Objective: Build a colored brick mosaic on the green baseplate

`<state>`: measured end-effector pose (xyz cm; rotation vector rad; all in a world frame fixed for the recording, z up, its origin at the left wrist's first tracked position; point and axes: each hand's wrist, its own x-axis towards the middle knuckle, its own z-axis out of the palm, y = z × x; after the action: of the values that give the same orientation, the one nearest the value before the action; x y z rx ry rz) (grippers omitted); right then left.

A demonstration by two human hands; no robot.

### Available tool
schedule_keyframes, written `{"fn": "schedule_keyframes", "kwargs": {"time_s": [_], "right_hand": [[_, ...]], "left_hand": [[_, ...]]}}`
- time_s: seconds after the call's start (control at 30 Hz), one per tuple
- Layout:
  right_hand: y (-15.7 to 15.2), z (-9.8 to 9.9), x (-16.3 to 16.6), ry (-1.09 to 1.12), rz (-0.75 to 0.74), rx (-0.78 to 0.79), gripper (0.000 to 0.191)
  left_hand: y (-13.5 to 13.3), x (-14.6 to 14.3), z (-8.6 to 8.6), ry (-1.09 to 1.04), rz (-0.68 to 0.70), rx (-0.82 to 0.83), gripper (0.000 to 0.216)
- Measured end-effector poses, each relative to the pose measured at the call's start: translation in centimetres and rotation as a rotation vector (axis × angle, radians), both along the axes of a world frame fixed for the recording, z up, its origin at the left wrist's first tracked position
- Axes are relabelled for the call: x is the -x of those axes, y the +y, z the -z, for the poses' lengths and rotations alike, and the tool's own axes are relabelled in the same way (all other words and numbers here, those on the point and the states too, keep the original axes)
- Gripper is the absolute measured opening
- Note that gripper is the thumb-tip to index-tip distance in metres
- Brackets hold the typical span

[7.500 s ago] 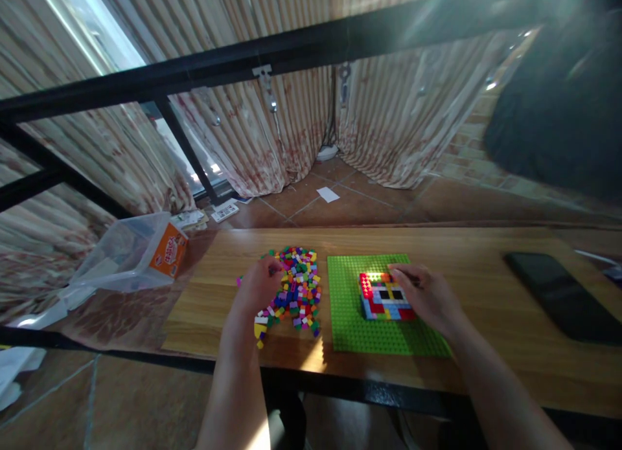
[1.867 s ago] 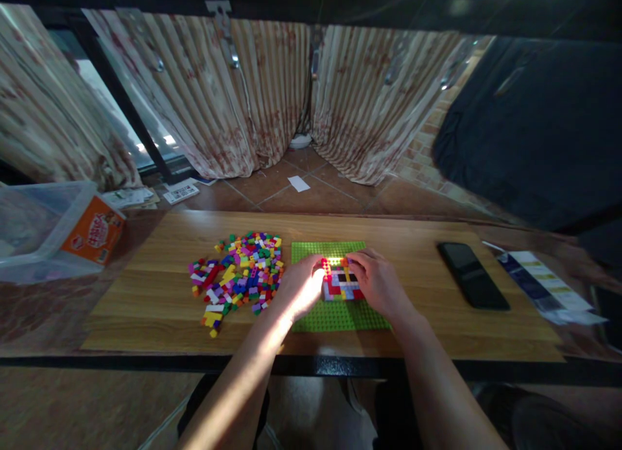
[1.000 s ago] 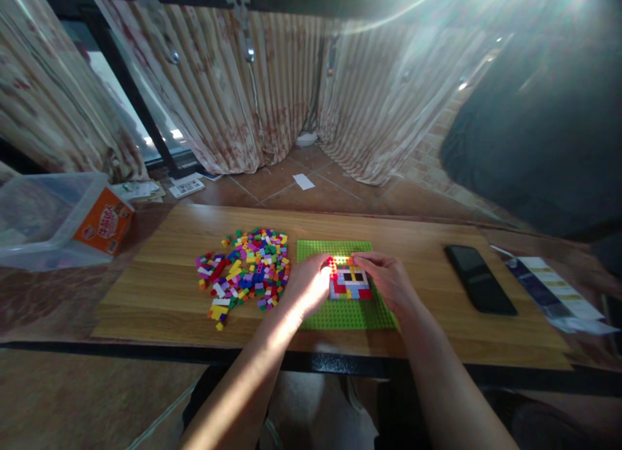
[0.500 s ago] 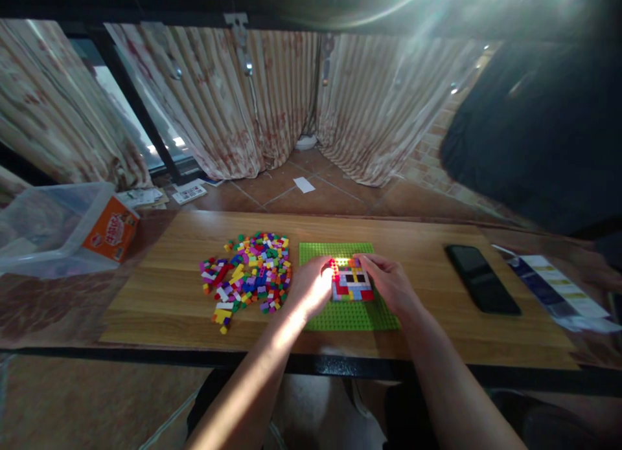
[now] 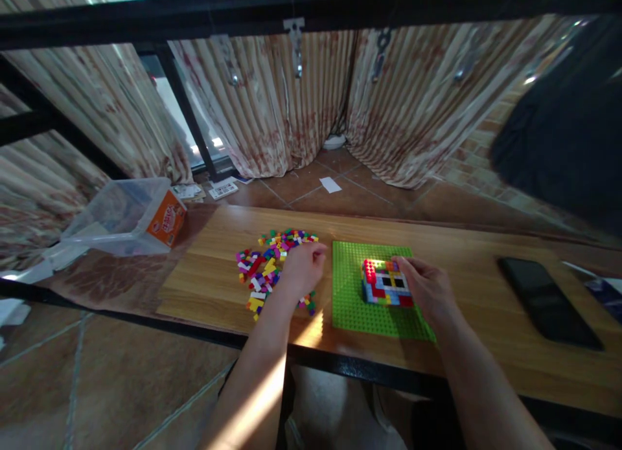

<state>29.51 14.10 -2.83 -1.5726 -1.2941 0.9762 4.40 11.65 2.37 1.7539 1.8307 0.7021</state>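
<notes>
Build (image 5: pixel 381 283) sits mid-plate on the green plate (image 5: pixel 346 317), on the table (image 5: pixel 204 269). Should be light, stiff, a bit slick; could split at seams, so hold low by opposite sides. Right hand (image 5: pixel 427 287) at its far right corner, fingers bent, hiding that edge; pinch unclear. Left hand (image 5: pixel 305 267) curled over the pile (image 5: pixel 267 266), blocking part; can't tell if holding. Phone (image 5: pixel 549 302) far off right.
</notes>
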Motion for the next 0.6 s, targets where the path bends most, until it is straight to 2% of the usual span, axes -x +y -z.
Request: {"fn": "schedule_keyframes", "kwargs": {"time_s": [0.1, 0.2, 0.6], "right_hand": [[0.0, -0.1, 0.0, -0.045, 0.014, -0.003, 0.043], [0.0, -0.2, 0.1, -0.099, 0.013, -0.01, 0.042], [0.3, -0.3, 0.0, -0.2, 0.001, -0.002, 0.041]], "left_hand": [[0.0, 3.8, 0.0, 0.117, -0.103, 0.003, 0.032], [-0.4, 5.6, 0.2, 0.21, -0.13, 0.019, 0.03], [-0.5, 2.5, -0.4, 0.319, -0.061, 0.085, 0.026]]}}
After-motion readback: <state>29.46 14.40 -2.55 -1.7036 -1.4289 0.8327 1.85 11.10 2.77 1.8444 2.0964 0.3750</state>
